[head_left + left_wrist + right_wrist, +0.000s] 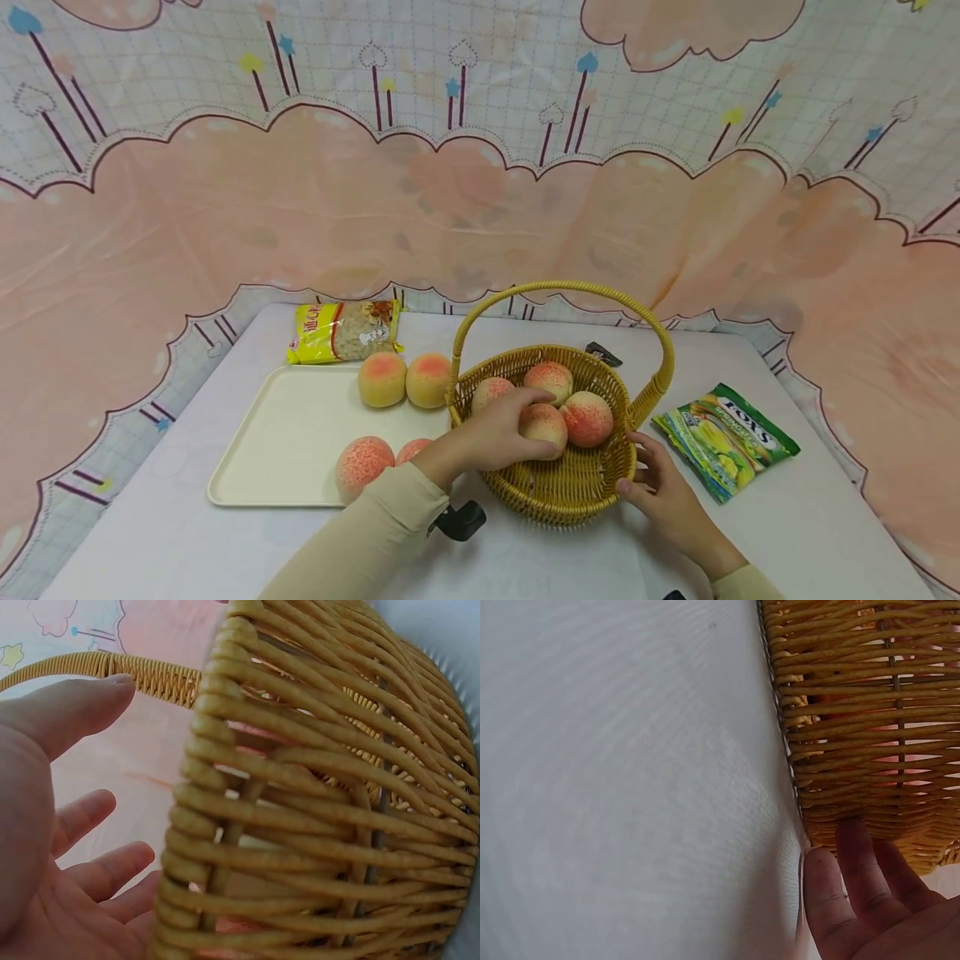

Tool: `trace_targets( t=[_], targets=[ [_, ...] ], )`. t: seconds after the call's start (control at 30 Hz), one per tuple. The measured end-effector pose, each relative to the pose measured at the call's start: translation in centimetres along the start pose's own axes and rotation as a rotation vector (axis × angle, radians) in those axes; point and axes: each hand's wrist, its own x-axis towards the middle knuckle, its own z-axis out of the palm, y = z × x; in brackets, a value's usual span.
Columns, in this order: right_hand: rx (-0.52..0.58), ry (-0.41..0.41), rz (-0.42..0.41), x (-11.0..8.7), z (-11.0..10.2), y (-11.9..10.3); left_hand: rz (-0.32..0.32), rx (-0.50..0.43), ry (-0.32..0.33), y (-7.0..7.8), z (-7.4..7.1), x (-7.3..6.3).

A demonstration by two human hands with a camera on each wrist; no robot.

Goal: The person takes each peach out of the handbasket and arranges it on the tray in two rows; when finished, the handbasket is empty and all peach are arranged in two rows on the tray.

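Note:
A wicker basket [555,492] with an arched handle holds several peach-like fruits [587,419]. My left hand [498,429] reaches over the basket's near-left rim, thumb and fingers to either side of one fruit [543,427]. In the left wrist view this hand [67,847] has spread, loosely bent fingers, and no fruit shows between them; the wicker wall [322,787] hides what lies lower. My right hand [663,500] touches the basket's right side. In the right wrist view, nearly straight fingers [862,870] rest against the wicker, low near the table.
A cream tray [277,442] at left bears more peach-like fruits [364,467], one partly behind my left forearm. A yellow food bag [345,332] lies behind the tray. A green FOX'S candy bag [727,440] lies right of the basket, and a small black packet [603,354] behind it.

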Motion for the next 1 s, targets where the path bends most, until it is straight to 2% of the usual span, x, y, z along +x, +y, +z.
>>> trace_targets(
  t=[0.4,0.6,1.0],
  targets=[
    [-0.003,0.003,-0.003,0.05,0.09,-0.18,-0.034,0.050,-0.021,-0.02,0.26,0.71],
    [-0.003,0.005,-0.004,0.04,0.12,-0.18,-0.071,0.081,-0.038,0.07,0.32,0.82],
    [-0.007,0.006,-0.011,-0.03,0.08,-0.14,-0.068,0.058,-0.047,-0.16,0.34,0.78]
  ],
)
